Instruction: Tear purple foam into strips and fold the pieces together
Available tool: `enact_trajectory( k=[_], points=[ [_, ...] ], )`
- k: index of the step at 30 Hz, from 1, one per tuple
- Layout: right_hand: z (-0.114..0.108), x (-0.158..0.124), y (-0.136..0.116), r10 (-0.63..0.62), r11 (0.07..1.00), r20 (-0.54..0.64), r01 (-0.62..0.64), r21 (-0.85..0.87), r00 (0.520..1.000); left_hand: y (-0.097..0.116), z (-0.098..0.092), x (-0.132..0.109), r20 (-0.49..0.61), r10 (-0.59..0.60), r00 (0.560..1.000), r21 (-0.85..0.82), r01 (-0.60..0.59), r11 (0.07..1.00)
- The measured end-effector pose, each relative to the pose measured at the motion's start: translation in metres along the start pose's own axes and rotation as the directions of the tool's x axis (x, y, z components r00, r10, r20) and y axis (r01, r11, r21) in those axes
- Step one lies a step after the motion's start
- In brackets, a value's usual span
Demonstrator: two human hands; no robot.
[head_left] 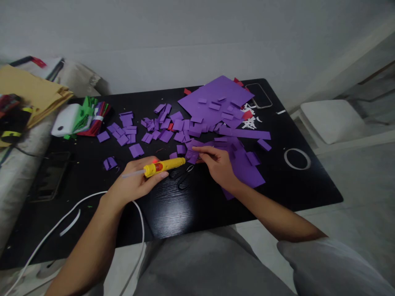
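Note:
My left hand is wrapped round a yellow hot glue gun, with a clear glue stick poking out of its back end. The gun's nozzle points right, at a small purple paper piece. That piece is pinched between the thumb and fingers of my right hand. Just below the nozzle lies a pair of scissors with black handles. Many folded purple paper pieces are scattered beyond both hands.
Purple sheets lie at the back and under my right forearm. A phone, white paper scraps and a tape ring are on the right. Left are bundled coloured strips, another phone and a white cord.

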State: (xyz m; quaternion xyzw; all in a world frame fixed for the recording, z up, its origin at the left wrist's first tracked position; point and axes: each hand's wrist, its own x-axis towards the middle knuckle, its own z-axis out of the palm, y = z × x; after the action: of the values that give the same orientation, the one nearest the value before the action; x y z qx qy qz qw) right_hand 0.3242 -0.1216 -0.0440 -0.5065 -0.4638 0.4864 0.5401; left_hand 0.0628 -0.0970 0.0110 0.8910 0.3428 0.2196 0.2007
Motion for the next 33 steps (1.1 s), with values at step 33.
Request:
enact_trajectory(
  k=[33],
  points=[
    [-0.007, 0.007, 0.001, 0.016, 1.000, -0.031, -0.016, -0.022, 0.999, -0.014, -0.007, -0.006, -0.087, -0.041, 0.995, 0.057, 0.047, 0.997]
  ],
)
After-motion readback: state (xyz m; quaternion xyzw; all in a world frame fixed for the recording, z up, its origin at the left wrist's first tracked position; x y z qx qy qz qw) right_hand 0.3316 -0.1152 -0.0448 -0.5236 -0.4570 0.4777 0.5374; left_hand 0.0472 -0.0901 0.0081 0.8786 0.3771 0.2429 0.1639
